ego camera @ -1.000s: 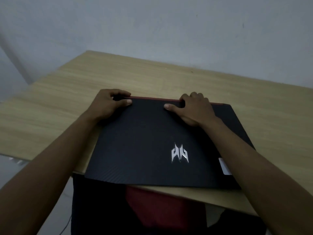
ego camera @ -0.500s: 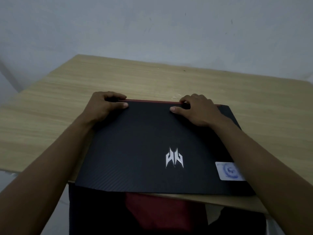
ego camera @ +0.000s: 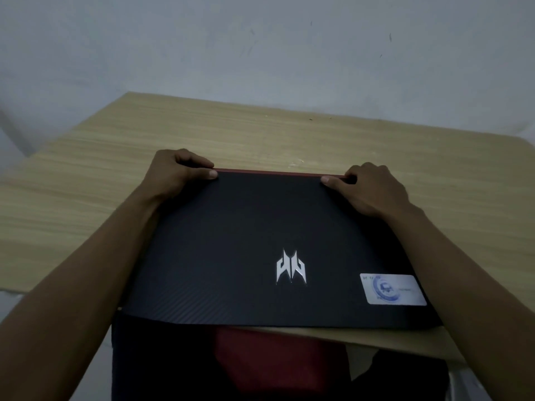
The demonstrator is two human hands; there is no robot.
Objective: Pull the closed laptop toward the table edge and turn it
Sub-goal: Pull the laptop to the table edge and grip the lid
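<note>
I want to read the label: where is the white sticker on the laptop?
In the head view, the white sticker sits on the laptop lid's near right corner, right of the silver logo, beside the right forearm.

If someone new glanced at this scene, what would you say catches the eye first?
The closed black laptop dominates, lying on the wooden table with its near edge jutting past the table's edge on the left. A silver emblem shines mid-lid, with a pale sticker at the near right corner. The left hand and the right hand grip the far corners along a red strip.
</note>
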